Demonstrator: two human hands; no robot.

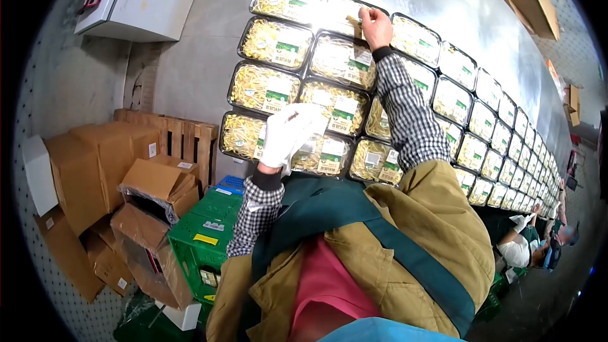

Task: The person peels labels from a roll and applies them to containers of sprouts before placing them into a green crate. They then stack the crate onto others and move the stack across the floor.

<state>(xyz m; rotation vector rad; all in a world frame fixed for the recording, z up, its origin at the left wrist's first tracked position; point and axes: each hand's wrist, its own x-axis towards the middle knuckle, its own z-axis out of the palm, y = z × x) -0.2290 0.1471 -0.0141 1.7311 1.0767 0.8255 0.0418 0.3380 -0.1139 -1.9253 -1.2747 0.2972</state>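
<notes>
Rows of black trays of pale sprouts under clear film, with green and white labels, cover the metal table (218, 0). My left hand (288, 136), in a white glove, is over the trays near the table's front edge; its fingers are hard to make out against the packs. Bare and reaching far forward, my right hand (375, 25) has its fingers pressed together at the right part of a back-row tray (339, 11). What its fingertips hold, if anything, is too small to name. A sprout tray (263, 88) lies left of my gloved hand.
Green crates (206, 225) stand at the lower left beside cardboard boxes (104, 164) and a wooden pallet (174, 128). A white cabinet (152, 0) is at the upper left. Co-workers (522, 244) stand along the table at the far right.
</notes>
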